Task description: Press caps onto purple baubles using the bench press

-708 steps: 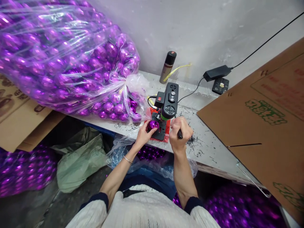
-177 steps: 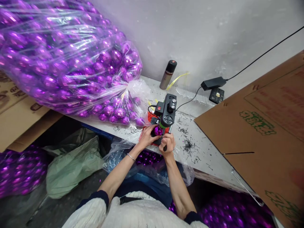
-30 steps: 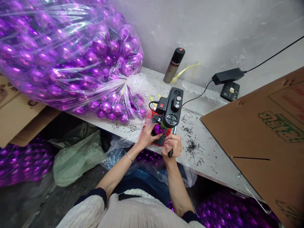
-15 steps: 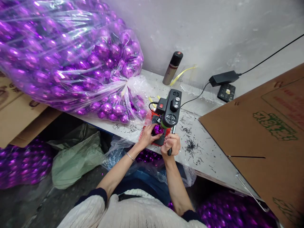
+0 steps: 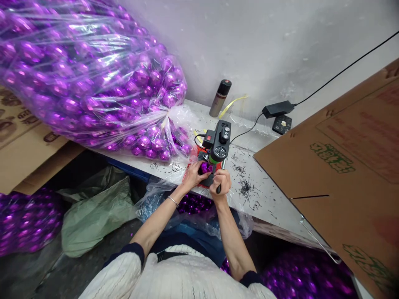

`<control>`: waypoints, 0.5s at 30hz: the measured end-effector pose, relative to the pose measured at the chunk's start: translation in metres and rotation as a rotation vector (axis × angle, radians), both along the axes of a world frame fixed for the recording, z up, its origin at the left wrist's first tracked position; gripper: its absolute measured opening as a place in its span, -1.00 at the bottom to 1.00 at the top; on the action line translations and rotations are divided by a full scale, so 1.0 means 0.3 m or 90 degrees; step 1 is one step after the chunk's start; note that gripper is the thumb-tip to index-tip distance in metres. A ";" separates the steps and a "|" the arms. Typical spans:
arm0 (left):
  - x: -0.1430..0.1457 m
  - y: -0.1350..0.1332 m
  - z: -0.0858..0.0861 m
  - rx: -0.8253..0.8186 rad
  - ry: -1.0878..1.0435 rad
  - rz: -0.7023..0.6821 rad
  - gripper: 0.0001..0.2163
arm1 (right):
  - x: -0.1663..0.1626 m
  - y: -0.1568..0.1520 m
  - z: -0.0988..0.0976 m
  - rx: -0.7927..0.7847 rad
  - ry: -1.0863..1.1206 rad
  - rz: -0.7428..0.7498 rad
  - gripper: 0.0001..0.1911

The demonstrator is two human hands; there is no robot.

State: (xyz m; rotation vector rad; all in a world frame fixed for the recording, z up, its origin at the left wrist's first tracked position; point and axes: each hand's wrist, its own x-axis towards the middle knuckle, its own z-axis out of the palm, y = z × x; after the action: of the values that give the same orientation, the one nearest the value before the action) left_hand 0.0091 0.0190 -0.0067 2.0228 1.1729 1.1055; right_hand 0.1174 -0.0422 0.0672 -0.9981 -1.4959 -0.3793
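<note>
A small black bench drill press (image 5: 220, 143) stands on the table over a red and black base. Under its head, my left hand (image 5: 193, 176) pinches a shiny purple ball (image 5: 206, 167) between thumb and fingers. My right hand (image 5: 221, 182) is wrapped round the lever handle (image 5: 218, 189) of the press, whose dark tip sticks out below the fist. The point where the press meets the ball is too small to make out.
A large clear bag of purple balls (image 5: 93, 83) fills the left. Behind the press stand a spray can (image 5: 220, 99) and a power adapter (image 5: 279, 109). Dark scraps (image 5: 246, 187) litter the table. A cardboard box (image 5: 336, 174) is at right. Below the table edge hangs an open plastic bag (image 5: 193, 204).
The view has shifted slightly. My left hand still holds the purple ball under the press and my right hand still grips the lever, with little visible movement.
</note>
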 end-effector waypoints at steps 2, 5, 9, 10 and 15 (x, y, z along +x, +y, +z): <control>0.002 0.003 0.008 0.001 0.000 0.003 -0.56 | -0.004 -0.010 0.064 -0.051 0.054 -0.015 -0.72; -0.014 -0.026 0.022 0.033 -0.015 0.006 -0.51 | -0.005 -0.025 0.170 -0.148 0.107 -0.016 -0.69; -0.097 -0.178 0.004 0.141 0.013 -0.053 -0.36 | -0.003 -0.036 0.211 -0.166 0.095 -0.003 -0.69; -0.123 -0.231 -0.012 0.158 0.044 -0.096 -0.34 | -0.003 -0.037 0.200 -0.154 0.085 -0.002 -0.70; -0.204 -0.397 -0.080 0.138 0.149 -0.172 -0.37 | -0.008 -0.036 0.127 -0.116 0.065 -0.003 -0.73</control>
State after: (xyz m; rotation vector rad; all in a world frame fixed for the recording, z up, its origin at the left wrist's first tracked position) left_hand -0.0520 -0.1002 -0.0306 2.4474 0.8802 0.9133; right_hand 0.1151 -0.0530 0.1054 -1.1475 -1.4538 -0.1947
